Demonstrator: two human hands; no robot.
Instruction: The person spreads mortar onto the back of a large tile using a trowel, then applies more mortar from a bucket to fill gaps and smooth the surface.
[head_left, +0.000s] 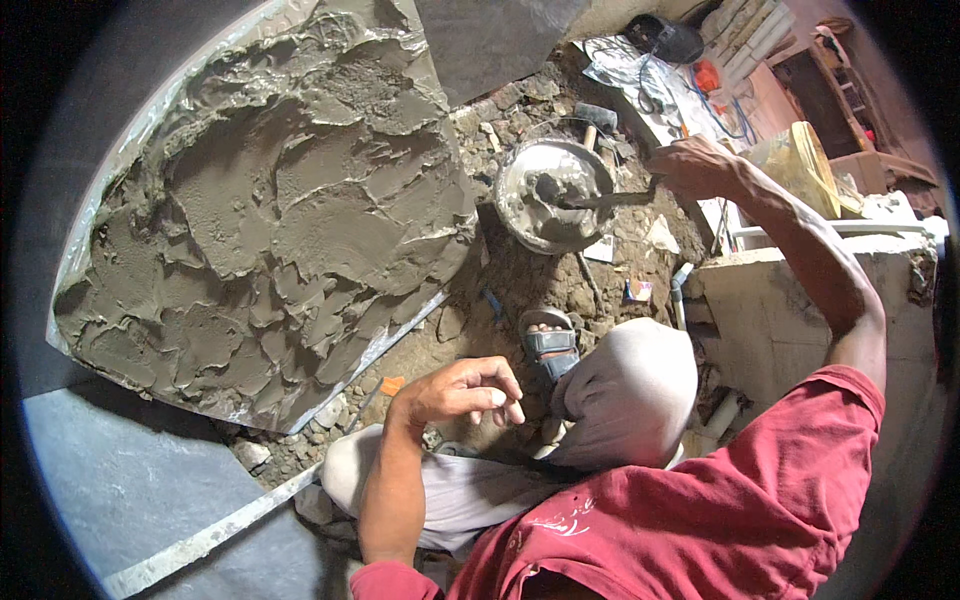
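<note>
My right hand point(690, 170) is closed around the handle end of a trowel point(615, 200). The trowel's dark blade reaches left over the rim of a round bucket point(507, 222), its tip at the wet grey mortar point(548, 222) inside. My left hand point(462, 392) hangs over my bent knee, fingers loosely curled and nothing visible in them. To its upper left lies a large tile point(375, 345), its face thickly spread with grey mortar point(265, 215) in ridges and hollows.
Beyond the bucket lies a hammer point(597, 117) on rubble. Dark tiles point(140, 480) border the lower left. A concrete block wall point(770, 310) stands at the right, with a yellowish bucket point(800, 165) behind it. A pipe piece point(680, 285) sticks up beside the wall. My sandalled foot point(548, 340) rests on the soil.
</note>
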